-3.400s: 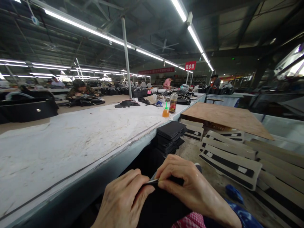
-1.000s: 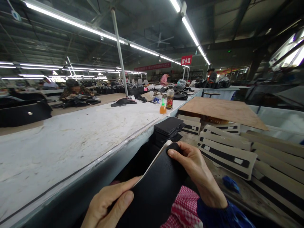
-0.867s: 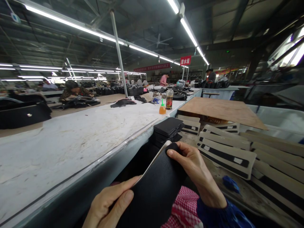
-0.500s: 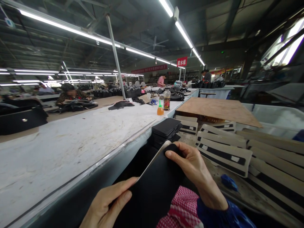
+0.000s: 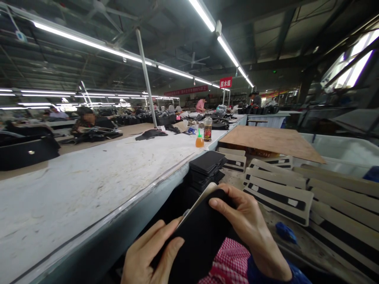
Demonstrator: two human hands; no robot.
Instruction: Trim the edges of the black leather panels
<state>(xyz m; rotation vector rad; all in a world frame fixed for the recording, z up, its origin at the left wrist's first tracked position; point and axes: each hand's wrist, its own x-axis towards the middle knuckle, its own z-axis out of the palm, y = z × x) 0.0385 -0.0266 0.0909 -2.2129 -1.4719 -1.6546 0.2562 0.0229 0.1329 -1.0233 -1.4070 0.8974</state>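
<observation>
Below the worktop [image 5: 89,185] edge, both hands pinch a black sheet [image 5: 201,232], seemingly leather: left hand [image 5: 151,256] closed on its near corner, right hand [image 5: 248,225] gripping its far, upper end.

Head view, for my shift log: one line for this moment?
left hand: grips flat black leather panel | right hand: pinches its top edge | nearby: stacked black pieces

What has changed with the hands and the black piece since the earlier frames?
The black panel, pinched low at its edge 3.4 s ago, was raised and now sinks slightly; the left hand and right hand keep hold. The black stack and striped pieces stayed put.
</observation>
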